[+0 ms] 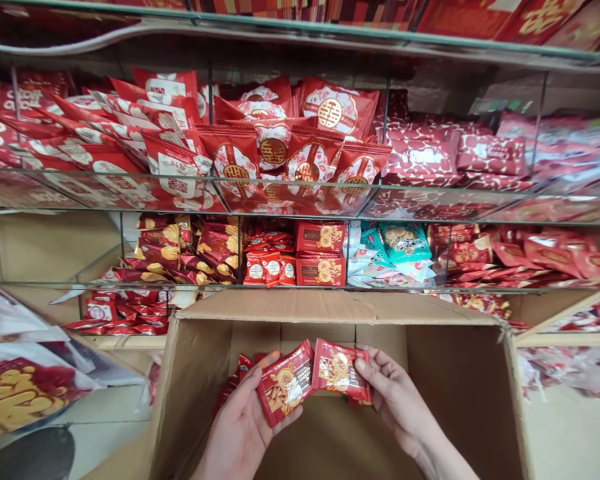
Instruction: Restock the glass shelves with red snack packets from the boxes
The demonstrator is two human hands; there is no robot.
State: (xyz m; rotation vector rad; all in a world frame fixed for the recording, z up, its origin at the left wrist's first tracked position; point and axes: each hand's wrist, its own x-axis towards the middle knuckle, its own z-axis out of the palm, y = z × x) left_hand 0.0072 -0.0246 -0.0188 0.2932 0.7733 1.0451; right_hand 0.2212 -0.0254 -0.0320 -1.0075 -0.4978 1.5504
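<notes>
The step in hand appears to be handling two packets over the open carton (460,363): left hand (243,417) clamped on the left packet (286,385), right hand (393,383) pinching the right packet (339,369) (the next move calls for steady grips).

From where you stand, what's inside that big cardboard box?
Inside the cardboard box, red packets appear behind the left fingers, partly covered, so their number can't be told. Whatever lies behind the right fingers and the two held packets is hidden too.
</notes>
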